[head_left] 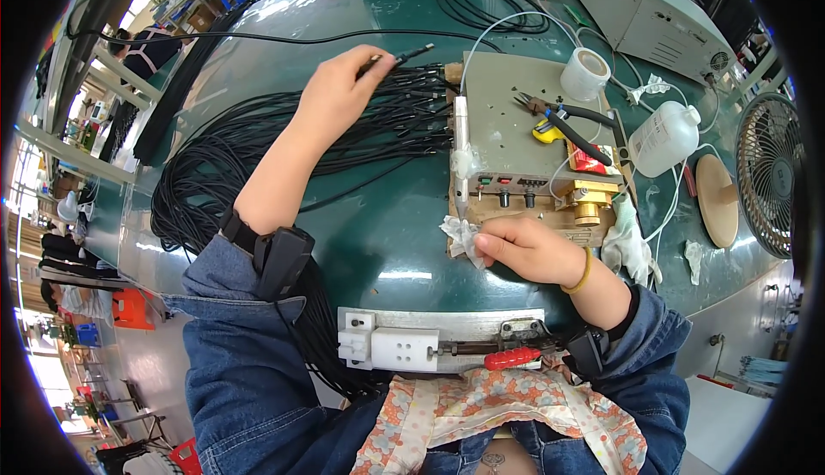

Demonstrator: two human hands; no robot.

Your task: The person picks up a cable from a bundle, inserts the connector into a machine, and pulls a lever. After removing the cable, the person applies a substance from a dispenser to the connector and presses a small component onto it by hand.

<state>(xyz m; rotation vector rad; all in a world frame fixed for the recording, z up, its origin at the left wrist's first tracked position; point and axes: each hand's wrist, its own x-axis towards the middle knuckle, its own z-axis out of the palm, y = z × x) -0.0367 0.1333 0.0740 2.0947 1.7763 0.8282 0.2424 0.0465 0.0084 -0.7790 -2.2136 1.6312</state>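
Held up over a bundle of black cables (397,136), my left hand (337,88) is closed on a black cable; its thin plug end (417,53) points right. My right hand (534,252) pinches a crumpled white tissue (462,236) in front of a grey control box (507,88). Just above the tissue is the tapered tip of a white pen-shaped tool (461,136), which lies along the box's left edge with more tissue wrapped on it. The cable ends lie in rows left of the box.
Nearest me is a toggle clamp fixture with a white block (404,349) and red handle (512,358). Cutting pliers (571,123) and a white roll (586,74) sit on the box. To the right stand a white bottle (666,138) and a fan (769,174).
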